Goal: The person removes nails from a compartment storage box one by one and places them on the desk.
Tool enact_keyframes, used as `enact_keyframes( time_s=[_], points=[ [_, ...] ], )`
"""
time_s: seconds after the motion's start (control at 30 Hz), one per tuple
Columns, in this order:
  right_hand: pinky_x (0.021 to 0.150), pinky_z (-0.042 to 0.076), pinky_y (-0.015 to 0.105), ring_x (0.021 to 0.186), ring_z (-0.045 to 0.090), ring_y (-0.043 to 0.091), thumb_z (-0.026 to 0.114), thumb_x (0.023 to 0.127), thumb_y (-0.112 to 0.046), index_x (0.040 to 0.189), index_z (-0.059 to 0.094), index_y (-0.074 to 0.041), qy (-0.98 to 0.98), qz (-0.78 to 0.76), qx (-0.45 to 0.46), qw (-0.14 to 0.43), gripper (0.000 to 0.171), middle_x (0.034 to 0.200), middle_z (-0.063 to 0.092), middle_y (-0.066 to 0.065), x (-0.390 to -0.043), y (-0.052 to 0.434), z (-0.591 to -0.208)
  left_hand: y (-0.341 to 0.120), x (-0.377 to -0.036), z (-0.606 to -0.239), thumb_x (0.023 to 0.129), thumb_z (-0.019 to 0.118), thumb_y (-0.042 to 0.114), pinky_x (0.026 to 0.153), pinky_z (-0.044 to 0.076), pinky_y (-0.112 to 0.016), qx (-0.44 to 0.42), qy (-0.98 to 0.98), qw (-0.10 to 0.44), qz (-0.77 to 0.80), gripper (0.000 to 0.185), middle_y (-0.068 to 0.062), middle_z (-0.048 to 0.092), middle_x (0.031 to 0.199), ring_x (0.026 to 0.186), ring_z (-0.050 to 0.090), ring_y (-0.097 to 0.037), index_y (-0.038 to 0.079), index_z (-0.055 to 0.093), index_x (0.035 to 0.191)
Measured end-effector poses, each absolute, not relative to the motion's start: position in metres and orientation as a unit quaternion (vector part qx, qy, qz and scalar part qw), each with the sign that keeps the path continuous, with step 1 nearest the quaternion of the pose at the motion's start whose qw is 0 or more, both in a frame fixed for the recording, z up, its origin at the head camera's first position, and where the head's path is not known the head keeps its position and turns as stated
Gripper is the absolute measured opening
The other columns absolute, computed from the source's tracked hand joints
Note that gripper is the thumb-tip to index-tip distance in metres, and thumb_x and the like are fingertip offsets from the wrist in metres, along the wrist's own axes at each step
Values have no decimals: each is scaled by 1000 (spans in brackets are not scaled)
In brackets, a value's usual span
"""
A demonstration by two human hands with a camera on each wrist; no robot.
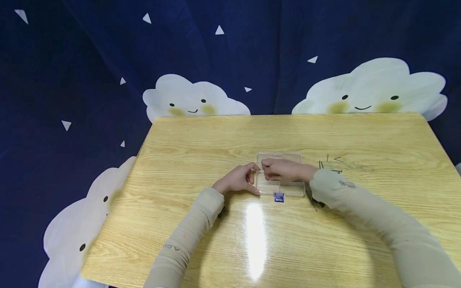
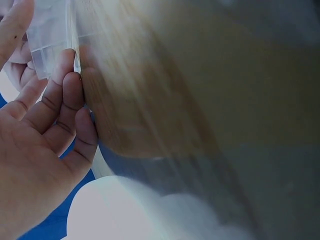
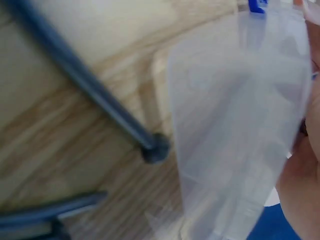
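Observation:
A clear plastic divided box point(image 1: 293, 189) lies on the wooden table, its lid point(image 1: 292, 157) folded open toward the back and a blue latch point(image 1: 279, 197) at its front. My left hand point(image 1: 238, 179) grips the box's left side, thumb at the front corner and fingers farther back. In the left wrist view its fingertips point(image 2: 67, 62) meet the box edge. Over the compartments is my right hand point(image 1: 282, 169), fingers curled downward; I cannot tell what is between them. The right wrist view shows the box wall point(image 3: 235, 115) close beside this hand.
Several dark nails point(image 1: 331, 171) lie on the table point(image 1: 378, 192) right of the box. One nail point(image 3: 100, 95) is large in the right wrist view, its head near the box wall. A dark blue curtain point(image 1: 259, 52) with clouds hangs behind the table.

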State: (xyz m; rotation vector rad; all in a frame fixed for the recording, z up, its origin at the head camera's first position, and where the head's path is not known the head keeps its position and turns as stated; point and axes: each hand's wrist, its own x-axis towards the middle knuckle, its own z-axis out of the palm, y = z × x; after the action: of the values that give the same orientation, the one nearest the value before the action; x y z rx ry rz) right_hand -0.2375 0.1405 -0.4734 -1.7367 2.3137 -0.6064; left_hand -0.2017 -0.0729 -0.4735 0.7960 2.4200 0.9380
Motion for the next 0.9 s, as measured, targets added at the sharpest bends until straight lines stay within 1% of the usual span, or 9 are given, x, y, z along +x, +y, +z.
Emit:
enact_keyframes(
  time_s=[0.17, 0.27, 0.33, 0.5, 0.63, 0.8, 0.9],
  points=[
    [64, 38, 26, 68, 36, 9, 61, 86, -8, 76, 62, -9, 792, -265, -532, 142, 10, 79, 33, -4, -238, 149, -464, -72, -201, -473, 66, 82, 24, 61, 41, -19, 282, 870, 216, 342, 66, -2, 57, 74, 63, 48, -9, 4, 47, 118],
    [65, 38, 27, 70, 36, 10, 61, 86, -7, 77, 61, -8, 797, -300, -498, 160, 9, 79, 35, -4, -240, 160, -461, -72, -201, -474, 66, 82, 24, 62, 41, -19, 280, 870, 218, 343, 66, -1, 57, 74, 63, 48, -9, 4, 47, 119],
    [65, 38, 26, 70, 36, 10, 60, 86, -6, 77, 60, -7, 803, -323, -473, 166, 9, 79, 36, -4, -243, 171, -461, -72, -201, -475, 66, 82, 24, 62, 41, -19, 280, 869, 219, 343, 66, -1, 57, 74, 64, 48, -9, 5, 47, 119],
    [61, 34, 25, 66, 34, 11, 58, 87, -2, 74, 57, -6, 817, -368, -421, 143, 13, 75, 37, -2, -250, 213, -468, -72, -201, -475, 67, 82, 24, 64, 41, -19, 285, 867, 218, 346, 67, -3, 58, 76, 65, 48, -10, 4, 47, 121],
    [60, 33, 25, 67, 34, 13, 57, 88, 0, 75, 57, -4, 849, -366, -359, 127, 14, 77, 39, 1, -252, 248, -468, -72, -200, -473, 67, 82, 25, 64, 41, -20, 284, 868, 218, 345, 68, -3, 58, 76, 65, 48, -10, 4, 47, 121],
    [62, 34, 28, 70, 37, 15, 53, 91, -4, 81, 60, -1, 886, -345, -287, 122, 12, 84, 44, 6, -251, 286, -465, -73, -200, -473, 67, 82, 24, 64, 42, -20, 285, 866, 216, 349, 67, -4, 58, 76, 65, 49, -10, 3, 47, 121],
    [63, 35, 31, 70, 38, 17, 52, 92, -5, 85, 61, 2, 901, -338, -251, 109, 13, 86, 46, 9, -249, 302, -464, -73, -200, -473, 67, 82, 24, 64, 42, -20, 287, 865, 217, 349, 67, -6, 59, 77, 65, 49, -10, 3, 47, 121]
  ],
)
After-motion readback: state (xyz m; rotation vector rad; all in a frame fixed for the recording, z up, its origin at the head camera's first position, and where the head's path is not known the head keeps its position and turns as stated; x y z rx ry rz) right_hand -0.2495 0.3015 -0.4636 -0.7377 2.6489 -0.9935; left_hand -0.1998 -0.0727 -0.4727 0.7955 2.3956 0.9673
